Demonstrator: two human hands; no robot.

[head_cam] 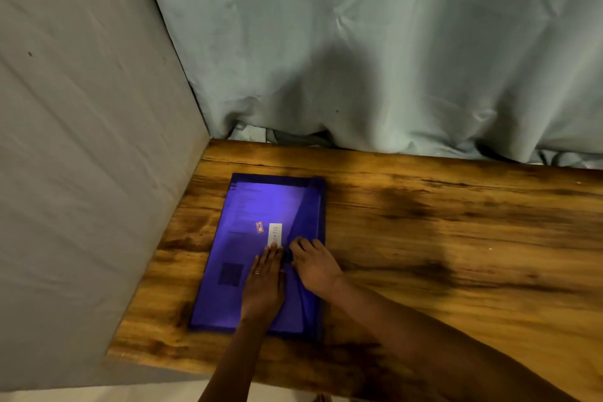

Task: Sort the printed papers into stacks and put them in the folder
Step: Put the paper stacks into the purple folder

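Along left edge of desk (pixel 456 238), hands side by side on folder (pixel 212 307). Left hand (pixel 264 281) flat, fingers straight, pressing cover. Right hand (pixel 316 266) fingers bent on side flap (pixel 311 206); pinch or press, cannot tell. Folder long axis runs toward far edge; printed papers (pixel 243 206) faintly visible inside. Right hand nearer flap.

the purple folder (pixel 257 251) lies flat and closed near the table's left corner, printed papers faintly visible inside it.
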